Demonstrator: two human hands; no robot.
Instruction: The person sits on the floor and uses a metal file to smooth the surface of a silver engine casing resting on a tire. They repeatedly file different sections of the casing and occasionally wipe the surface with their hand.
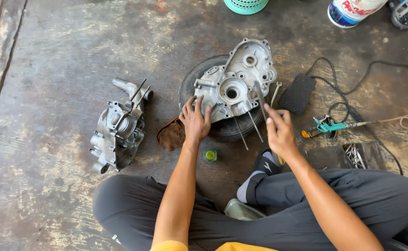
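Here, a person seated on the concrete floor rests the spread-open left hand [195, 122] on a stiff, heavy-looking metal engine cover [235, 80] lying on a tyre [232, 126], best gripped by its rim, while the right hand [280, 132] pinches a thin metal tool [260, 98].

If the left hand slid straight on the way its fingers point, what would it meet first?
The left hand already rests at the edge of the engine case cover; going on, it would probably ride across its face toward the central bearing hole.
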